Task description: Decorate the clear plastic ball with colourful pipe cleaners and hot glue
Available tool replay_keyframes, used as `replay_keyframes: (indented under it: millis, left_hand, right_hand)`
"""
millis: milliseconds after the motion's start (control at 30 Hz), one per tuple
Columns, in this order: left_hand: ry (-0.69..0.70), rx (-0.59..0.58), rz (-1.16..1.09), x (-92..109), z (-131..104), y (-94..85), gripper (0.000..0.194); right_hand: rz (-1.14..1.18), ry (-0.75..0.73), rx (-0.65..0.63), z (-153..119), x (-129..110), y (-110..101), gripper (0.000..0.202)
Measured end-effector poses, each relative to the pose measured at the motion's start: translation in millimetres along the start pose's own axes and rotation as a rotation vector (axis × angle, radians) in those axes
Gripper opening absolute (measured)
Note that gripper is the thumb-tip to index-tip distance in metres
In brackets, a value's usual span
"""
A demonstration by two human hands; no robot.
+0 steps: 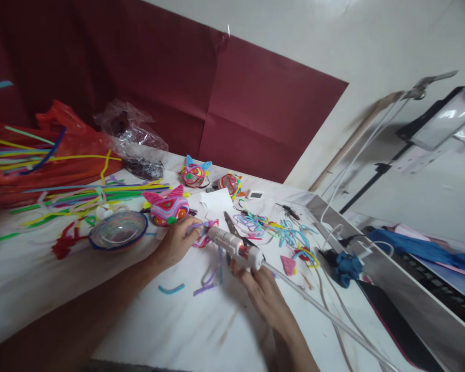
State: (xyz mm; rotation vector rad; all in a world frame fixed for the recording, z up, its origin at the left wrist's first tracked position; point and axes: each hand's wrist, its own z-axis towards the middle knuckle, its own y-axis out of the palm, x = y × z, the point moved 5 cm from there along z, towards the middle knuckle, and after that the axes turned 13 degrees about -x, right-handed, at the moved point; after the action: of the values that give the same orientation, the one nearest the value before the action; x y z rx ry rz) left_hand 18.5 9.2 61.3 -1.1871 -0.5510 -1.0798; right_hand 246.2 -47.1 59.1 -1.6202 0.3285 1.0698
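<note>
My right hand (pixel 256 284) is wrapped round the grip of a white hot glue gun (pixel 227 240), with a long translucent stick (pixel 318 306) running from its back end. The gun's nozzle points left, close to a small pink and purple pipe cleaner piece (pixel 202 241) pinched in my left hand (pixel 178 242). Whether nozzle and piece touch, I cannot tell. Just beyond my left hand lies a pipe-cleaner mask (pixel 170 209) with pink ears and orange eyes. Scissors (pixel 232 227) lie behind the glue gun, partly covered by it.
A clear bowl-shaped shell (pixel 119 231) with a blue rim sits at left, near loose pipe cleaners (pixel 77 199) and a red plastic bag (pixel 73 150). Two more decorated pieces stand at the back, one a blue-eared mask (pixel 194 173). Pipe cleaner scraps (pixel 290 232) and cables (pixel 329 305) lie at right.
</note>
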Motion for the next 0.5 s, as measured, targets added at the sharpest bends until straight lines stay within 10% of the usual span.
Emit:
replay_keyframes:
  millis: [500]
  left_hand:
    - [-0.004, -0.008, 0.01, -1.2, -0.2, 1.3, 0.022]
  right_hand:
    - [-0.02, -0.031, 0.072, -1.1, -0.3, -1.9, 0.03]
